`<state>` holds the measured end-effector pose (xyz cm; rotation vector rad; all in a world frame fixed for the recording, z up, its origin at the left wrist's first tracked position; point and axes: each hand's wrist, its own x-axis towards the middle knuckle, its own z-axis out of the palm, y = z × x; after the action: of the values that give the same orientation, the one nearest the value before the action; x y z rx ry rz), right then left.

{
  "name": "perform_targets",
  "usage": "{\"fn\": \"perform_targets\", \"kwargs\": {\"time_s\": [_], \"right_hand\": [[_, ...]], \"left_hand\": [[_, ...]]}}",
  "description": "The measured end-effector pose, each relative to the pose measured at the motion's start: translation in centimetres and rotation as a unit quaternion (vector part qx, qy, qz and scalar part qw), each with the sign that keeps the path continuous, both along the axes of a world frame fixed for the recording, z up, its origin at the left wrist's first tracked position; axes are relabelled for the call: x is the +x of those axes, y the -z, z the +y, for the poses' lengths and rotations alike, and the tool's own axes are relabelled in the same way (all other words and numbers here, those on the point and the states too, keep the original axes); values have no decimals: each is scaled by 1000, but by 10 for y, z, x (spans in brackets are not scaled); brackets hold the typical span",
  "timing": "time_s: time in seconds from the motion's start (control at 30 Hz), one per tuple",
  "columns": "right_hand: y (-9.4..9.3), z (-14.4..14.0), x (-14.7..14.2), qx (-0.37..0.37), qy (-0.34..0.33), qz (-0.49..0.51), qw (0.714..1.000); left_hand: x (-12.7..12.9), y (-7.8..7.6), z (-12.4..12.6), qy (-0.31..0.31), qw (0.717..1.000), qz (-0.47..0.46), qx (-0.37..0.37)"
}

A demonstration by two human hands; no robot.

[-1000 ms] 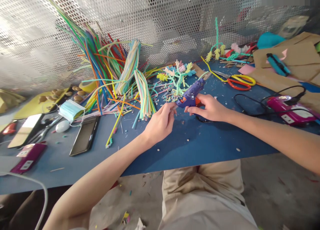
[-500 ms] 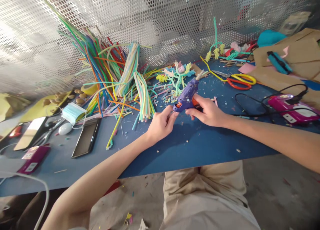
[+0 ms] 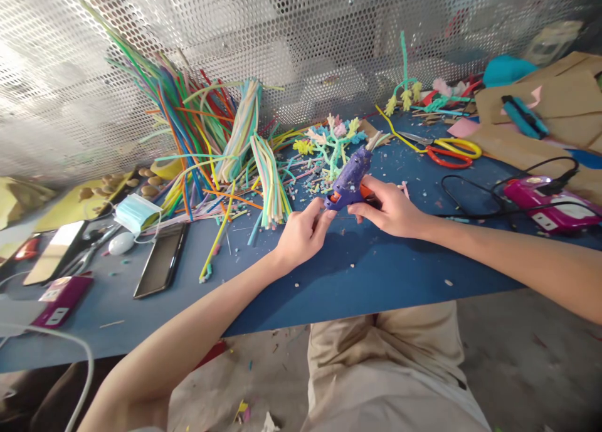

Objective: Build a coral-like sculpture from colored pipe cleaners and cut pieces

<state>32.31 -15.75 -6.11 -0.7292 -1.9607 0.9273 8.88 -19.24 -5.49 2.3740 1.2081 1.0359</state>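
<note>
Blue table [image 3: 376, 275], R hand [image 3: 390, 209] w/ glue gun [image 3: 350, 178]

right hand [image 3: 390, 209] grips purple glue gun [image 3: 350, 176] | left hand [image 3: 301, 234] pinches its rear end | blue table [image 3: 376, 269]

glue gun [image 3: 350, 175] mid-table [image 3: 376, 275]; pipe cleaners [image 3: 211, 143] left; scissors [image 3: 446, 151] right.
</note>
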Motion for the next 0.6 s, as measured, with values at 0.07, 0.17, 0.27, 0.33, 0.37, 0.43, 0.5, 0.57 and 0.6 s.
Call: {"fn": "perform_targets", "kwargs": {"time_s": [0.07, 0.17, 0.27, 0.33, 0.37, 0.43, 0.5, 0.57, 0.6], "right_hand": [[-1, 0, 0, -3, -2, 1, 1000], [-1, 1, 1, -12, 0, 7, 1000], [4, 6, 2, -22, 2, 10, 1000], [8, 9, 3, -22, 10, 10, 1000], [9, 10, 3, -20, 17, 11, 1000], [12, 12, 3, -14, 29, 13, 999], [13, 13, 3, -18, 30, 17, 999], [12, 12, 3, -27, 21, 23, 999], [12, 11, 2, -30, 15, 25, 999]], "left_hand": [[-1, 0, 0, -5, 1000, 6, -4], [-2, 1, 0, -15, 1000, 12, -15], [-3, 2, 0, -31, 999, 19, -24], [-4, 2, 0, -36, 998, 22, -37], [-5, 2, 0, -35, 998, 19, -45], [-6, 2, 0, -31, 998, 10, -57], [-7, 2, 0, -30, 998, 3, -57], [-8, 1, 0, -30, 998, 0, -51], [-8, 0, 0, -27, 998, -2, -51]]}}
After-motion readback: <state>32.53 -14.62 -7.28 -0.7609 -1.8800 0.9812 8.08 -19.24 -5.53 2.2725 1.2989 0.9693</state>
